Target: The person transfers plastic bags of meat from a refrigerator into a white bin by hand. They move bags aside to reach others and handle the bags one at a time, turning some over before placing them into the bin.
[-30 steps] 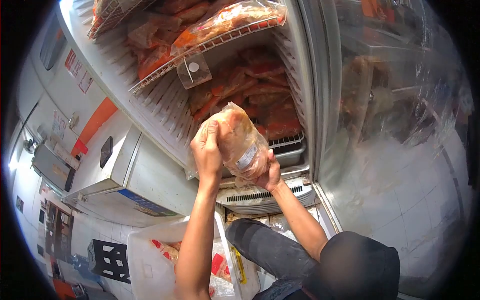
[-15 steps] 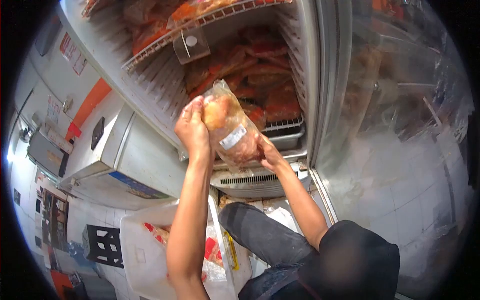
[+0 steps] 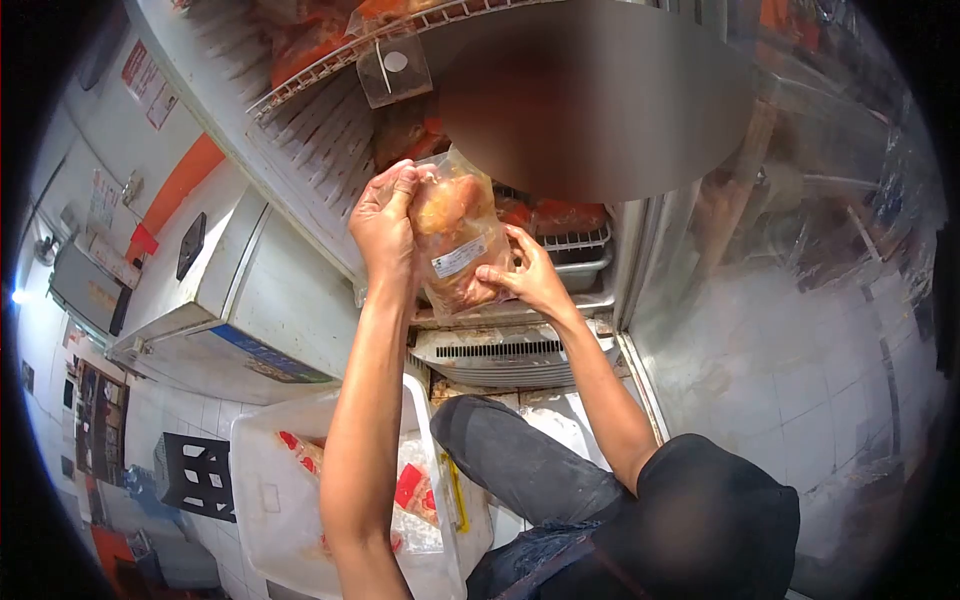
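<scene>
Upper wire shelf (image 3: 330, 70): sealed orange-red packs (image 3: 300, 45) are lying stacked on it.
Lower wire basket (image 3: 580, 245): more red packs (image 3: 565, 215) are resting inside.
Tiled floor (image 3: 800, 390): a white plastic tub (image 3: 265, 480) is standing on it, holding packets (image 3: 410, 490).

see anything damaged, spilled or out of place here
Nothing stands out. The bag looks whole, held between the left hand and right hand in front of the open freezer. The packs lie loose inside the bin; no spill shows.
</scene>
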### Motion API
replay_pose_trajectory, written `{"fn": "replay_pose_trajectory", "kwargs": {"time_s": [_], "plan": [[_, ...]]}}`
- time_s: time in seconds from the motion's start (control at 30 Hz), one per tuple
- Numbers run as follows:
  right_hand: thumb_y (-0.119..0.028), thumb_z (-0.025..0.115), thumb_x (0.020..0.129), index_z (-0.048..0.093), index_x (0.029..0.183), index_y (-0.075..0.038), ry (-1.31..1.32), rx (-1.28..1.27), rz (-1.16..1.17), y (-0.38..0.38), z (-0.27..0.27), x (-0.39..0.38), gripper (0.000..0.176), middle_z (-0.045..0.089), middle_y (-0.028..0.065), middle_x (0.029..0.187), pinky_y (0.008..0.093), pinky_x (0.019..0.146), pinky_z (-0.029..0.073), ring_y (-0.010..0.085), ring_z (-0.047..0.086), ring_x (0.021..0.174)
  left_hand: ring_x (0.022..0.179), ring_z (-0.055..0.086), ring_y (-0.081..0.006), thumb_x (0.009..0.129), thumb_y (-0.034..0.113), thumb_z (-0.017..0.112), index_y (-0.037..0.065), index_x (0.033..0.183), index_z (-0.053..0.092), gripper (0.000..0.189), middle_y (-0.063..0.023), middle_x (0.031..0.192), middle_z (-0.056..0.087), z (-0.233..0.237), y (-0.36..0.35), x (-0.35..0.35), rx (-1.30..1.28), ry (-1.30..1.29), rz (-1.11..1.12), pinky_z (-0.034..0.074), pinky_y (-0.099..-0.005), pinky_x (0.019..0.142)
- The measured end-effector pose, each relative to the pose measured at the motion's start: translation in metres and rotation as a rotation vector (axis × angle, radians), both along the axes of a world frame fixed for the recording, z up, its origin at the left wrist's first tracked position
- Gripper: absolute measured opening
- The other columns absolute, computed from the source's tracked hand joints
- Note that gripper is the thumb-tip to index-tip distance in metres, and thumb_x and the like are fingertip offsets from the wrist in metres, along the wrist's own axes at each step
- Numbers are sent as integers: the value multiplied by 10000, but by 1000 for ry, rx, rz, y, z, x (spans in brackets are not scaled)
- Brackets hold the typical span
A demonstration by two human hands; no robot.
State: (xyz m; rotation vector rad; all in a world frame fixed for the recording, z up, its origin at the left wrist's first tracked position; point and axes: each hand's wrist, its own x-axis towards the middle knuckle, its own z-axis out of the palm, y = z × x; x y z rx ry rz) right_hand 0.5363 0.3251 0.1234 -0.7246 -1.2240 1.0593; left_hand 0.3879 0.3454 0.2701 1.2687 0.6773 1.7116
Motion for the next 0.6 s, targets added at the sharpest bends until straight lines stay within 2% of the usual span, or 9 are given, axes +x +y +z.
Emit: {"fn": "replay_pose_trajectory", "kwargs": {"time_s": [0.13, 0.23, 0.3, 0.33, 0.37, 0.4, 0.47, 0.53, 0.6], "plan": [[-261, 865, 709, 460, 1325, 43, 55, 40, -53, 7, -10, -7, 797, 558, 158, 1275, 342, 1009, 421, 213, 522, 1182, 759, 650, -138, 945, 133, 617, -33, 988, 671, 180, -84, 894, 715, 9, 2, 1, 54, 198, 73, 513, -248, 718], [-226, 863, 714, 473, 1314, 42, 120, 36, -46, 9, -10, -5, 765, 560, 141, 1271, 330, 1002, 427, 201, 526, 1169, 688, 629, -153, 965, 194, 578, -48, 912, 686, 270, -107, 817, 715, 15, 4, -8, 113, 613, 177, 486, -282, 654], [-167, 860, 715, 479, 1313, 27, 249, -10, -2, 12, -18, -8, 735, 563, 113, 1257, 321, 952, 472, 175, 542, 1127, 653, 537, -135, 979, 282, 528, -49, 831, 658, 385, -99, 714, 650, 20, 6, -18, 304, 888, 380, 446, -314, 609], [-126, 841, 735, 469, 1326, 1, -86, 201, -190, 22, -20, -6, 710, 570, 94, 1235, 303, 851, 527, 155, 582, 1039, 637, 521, -169, 955, 271, 539, -51, 831, 647, 361, -136, 675, 614, 23, 6, -28, 318, 933, 457, 435, -360, 610], [-130, 808, 777, 494, 1315, -32, 163, 43, 38, 4, 3, -7, 630, 598, 73, 1174, 301, 809, 539, 142, 608, 964, 638, 595, -340, 909, 219, 528, -21, 788, 652, 296, -243, 725, 603, 23, 2, -38, 384, 897, 565, 449, -428, 629], [-140, 777, 812, 529, 1290, -50, 56, -57, 98, -1, 17, -1, 546, 623, 56, 1110, 294, 811, 533, 137, 622, 917, 671, 610, -354, 886, 204, 529, -19, 802, 656, 270, -231, 746, 623, 24, -2, -49, 456, 805, 604, 454, -432, 641], [-143, 756, 832, 573, 1251, -48, -77, 178, -21, 8, 26, 2, 468, 649, 62, 1078, 291, 813, 528, 151, 636, 953, 676, 645, -267, 907, 169, 519, -15, 812, 669, 256, -177, 731, 659, 24, -11, -84, 288, 724, 664, 476, -372, 645], [-224, 761, 830, 634, 1206, -62, -279, 161, -289, 14, 27, 17, 428, 668, 88, 1141, 298, 856, 511, 158, 643, 970, 737, 620, -311, 976, 245, 436, 8, 906, 634, 317, -192, 803, 633, 29, -30, -140, 286, 881, 829, 468, -398, 672], [-288, 763, 818, 698, 1088, -47, -555, 336, -677, 25, 25, 42, 367, 705, 140, 1044, 336, 870, 499, 212, 661, 968, 752, 611, -132, 973, 181, 504, -59, 932, 672, 297, -86, 833, 688, 30, -75, -183, 447, 847, 856, 481, -290, 690]]}}
